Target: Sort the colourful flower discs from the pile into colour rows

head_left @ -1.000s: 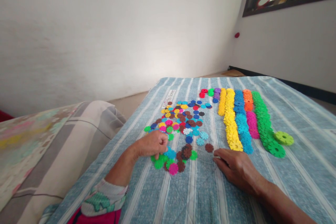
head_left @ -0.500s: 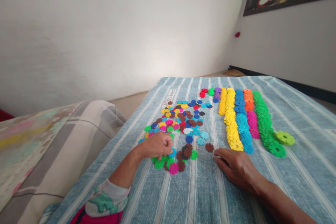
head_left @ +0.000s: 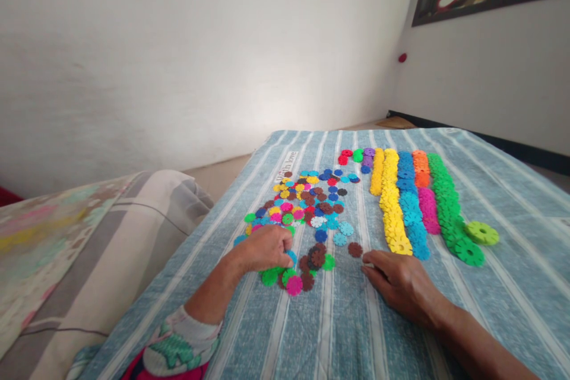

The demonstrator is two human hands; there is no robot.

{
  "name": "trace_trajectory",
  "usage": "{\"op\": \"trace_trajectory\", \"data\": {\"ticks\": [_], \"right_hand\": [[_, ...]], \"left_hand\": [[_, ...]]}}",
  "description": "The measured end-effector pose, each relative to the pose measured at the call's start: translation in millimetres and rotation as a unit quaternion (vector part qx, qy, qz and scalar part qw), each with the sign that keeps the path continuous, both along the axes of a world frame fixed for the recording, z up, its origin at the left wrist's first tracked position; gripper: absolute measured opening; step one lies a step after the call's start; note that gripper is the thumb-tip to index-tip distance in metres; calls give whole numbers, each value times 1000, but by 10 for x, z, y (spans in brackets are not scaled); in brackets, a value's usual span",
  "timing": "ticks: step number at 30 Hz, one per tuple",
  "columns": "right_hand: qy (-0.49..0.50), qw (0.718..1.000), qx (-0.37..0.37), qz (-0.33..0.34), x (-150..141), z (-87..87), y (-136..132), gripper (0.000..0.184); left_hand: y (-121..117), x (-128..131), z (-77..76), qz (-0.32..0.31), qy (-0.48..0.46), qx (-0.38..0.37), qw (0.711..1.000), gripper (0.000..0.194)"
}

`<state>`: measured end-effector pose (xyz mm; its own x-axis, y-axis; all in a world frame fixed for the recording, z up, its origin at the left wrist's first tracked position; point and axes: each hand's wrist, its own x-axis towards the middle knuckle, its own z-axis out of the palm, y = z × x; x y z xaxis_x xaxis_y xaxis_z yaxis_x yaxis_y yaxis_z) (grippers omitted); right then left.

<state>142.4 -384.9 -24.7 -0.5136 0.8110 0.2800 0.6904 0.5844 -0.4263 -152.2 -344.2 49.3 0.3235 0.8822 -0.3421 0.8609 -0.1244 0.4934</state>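
My left hand [head_left: 267,247] is closed over the near left of a loose pile of notched plastic discs [head_left: 307,198] in many colours. At its fingertips a light blue disc [head_left: 291,259] shows partly; the fingers cover the rest. Just below lie a pink disc [head_left: 294,285] and a green disc [head_left: 269,276]. My right hand [head_left: 403,278] rests on the cloth to the right, thumb and forefinger pinched together. Whatever is between those fingers, if anything, is too small to make out. A brown disc [head_left: 355,249] lies just beyond its fingertips, apart from them.
Discs stand in overlapping rows by colour at the right: a yellow row [head_left: 392,202], a blue row [head_left: 409,205] and a green row [head_left: 447,208]. A lime disc [head_left: 482,233] leans beside the green one. Striped blue cloth [head_left: 516,303] lies underneath; checked bedding [head_left: 146,219] is at left.
My left hand's fingers have curled down slightly closer to the light blue disc. My right hand has stayed in place.
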Motion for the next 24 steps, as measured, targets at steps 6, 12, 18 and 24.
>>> {"op": "trace_trajectory", "data": {"ticks": [6, 12, 18, 24], "right_hand": [[-1, 1000, -8, -3, 3, -5, 0, 21], [6, 1000, -5, -2, 13, -18, 1, 19], [3, 1000, -1, 1, 11, -19, 5, 21], [4, 1000, -2, 0, 3, -14, 7, 22]], "left_hand": [[12, -24, -20, -27, -7, 55, 998, 13], [13, -2, 12, -21, -69, -7, 997, 9], [-21, 118, -66, 14, -146, -7, 989, 14], [-161, 350, -44, 1, -174, 6, 985, 11]]}}
